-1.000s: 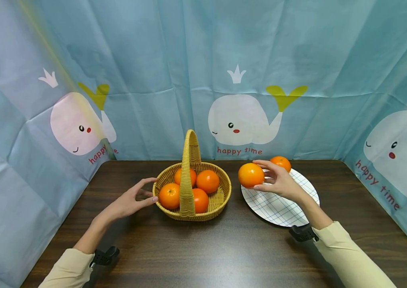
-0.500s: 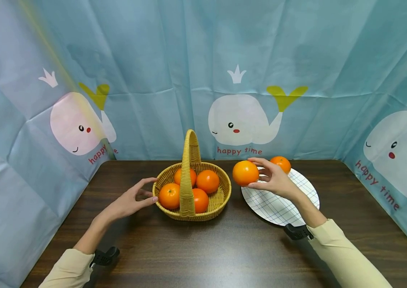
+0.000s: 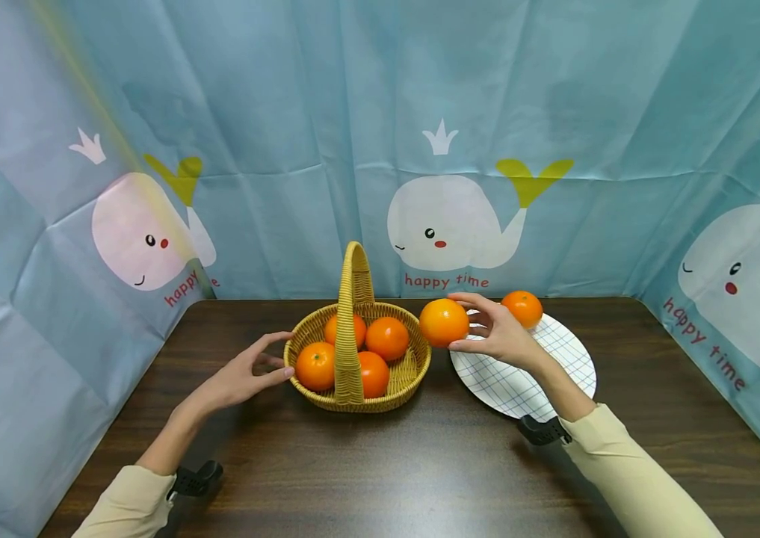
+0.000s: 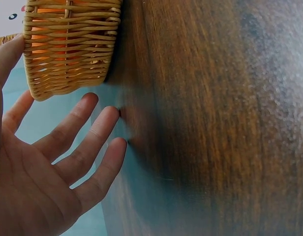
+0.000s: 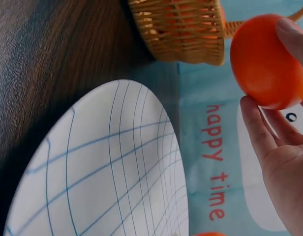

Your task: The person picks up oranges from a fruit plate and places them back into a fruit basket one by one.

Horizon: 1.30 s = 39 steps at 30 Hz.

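Note:
In the head view my right hand (image 3: 506, 338) holds an orange (image 3: 444, 323) between thumb and fingertips, raised beside the right rim of a wicker basket (image 3: 380, 406). The right wrist view shows this orange above the table level, apart from the basket. Several oranges (image 3: 388, 338) lie in the basket on both sides of its tall arched handle (image 3: 350, 329). My left hand (image 3: 238, 379) is at the basket's left rim, thumb and index fingertip right against it. Its other fingers (image 4: 100, 130) are spread and fairly straight, below the wicker wall in the left wrist view.
A white plate (image 3: 521, 392) with blue grid lines lies right of the basket, under my right forearm. Another orange (image 3: 522, 308) sits at its far edge. The dark wooden table (image 3: 380, 471) ends at a blue curtain (image 3: 272, 149) printed with whales.
My right hand has carried the orange leftward from over the plate to near the basket's right rim. The left hand and the basket have stayed in place.

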Available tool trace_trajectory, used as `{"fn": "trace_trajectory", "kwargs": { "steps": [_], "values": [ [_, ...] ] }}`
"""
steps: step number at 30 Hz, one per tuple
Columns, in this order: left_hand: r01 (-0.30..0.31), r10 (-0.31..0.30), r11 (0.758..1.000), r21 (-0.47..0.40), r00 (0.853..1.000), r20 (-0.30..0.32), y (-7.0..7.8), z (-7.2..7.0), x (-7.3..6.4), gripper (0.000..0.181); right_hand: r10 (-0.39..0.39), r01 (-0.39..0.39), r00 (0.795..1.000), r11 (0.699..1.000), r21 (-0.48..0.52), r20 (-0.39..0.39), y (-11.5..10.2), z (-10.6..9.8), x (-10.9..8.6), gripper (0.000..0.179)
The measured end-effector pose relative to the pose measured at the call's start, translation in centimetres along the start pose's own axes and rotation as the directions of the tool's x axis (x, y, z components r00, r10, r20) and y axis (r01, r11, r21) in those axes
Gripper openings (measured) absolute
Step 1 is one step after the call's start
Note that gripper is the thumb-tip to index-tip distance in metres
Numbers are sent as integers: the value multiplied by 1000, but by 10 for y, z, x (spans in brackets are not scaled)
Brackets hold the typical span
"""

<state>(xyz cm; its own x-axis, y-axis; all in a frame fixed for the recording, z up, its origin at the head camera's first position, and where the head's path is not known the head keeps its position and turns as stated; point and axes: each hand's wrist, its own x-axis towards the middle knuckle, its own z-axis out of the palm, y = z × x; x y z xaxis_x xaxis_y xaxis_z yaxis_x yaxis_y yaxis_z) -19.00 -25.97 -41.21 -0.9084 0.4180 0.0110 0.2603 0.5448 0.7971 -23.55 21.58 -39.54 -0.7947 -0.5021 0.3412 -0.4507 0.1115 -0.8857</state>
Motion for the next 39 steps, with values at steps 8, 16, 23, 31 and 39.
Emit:
{"fn": "trace_trajectory", "kwargs": {
  "steps": [8,16,23,31,39],
  "values": [
    [4,-4,1000,2,1000,1,1,0,0,67,-22,22,1000,1000,6,12,-1,10,7,75],
    [15,-15,1000,0,1000,0,3,0,1,67,-14,14,1000,1000,21,17,-4,22,14,76],
    [17,-17,1000,-1,1000,3,3,0,0,67,-36,35,999,999,33,27,-7,36,21,77],
    [15,-15,1000,6,1000,3,4,0,0,67,-57,56,997,998,15,51,-7,46,28,77],
    [9,-9,1000,9,1000,4,2,0,0,67,-57,55,996,998,33,71,-7,57,35,76]
  ]
}}
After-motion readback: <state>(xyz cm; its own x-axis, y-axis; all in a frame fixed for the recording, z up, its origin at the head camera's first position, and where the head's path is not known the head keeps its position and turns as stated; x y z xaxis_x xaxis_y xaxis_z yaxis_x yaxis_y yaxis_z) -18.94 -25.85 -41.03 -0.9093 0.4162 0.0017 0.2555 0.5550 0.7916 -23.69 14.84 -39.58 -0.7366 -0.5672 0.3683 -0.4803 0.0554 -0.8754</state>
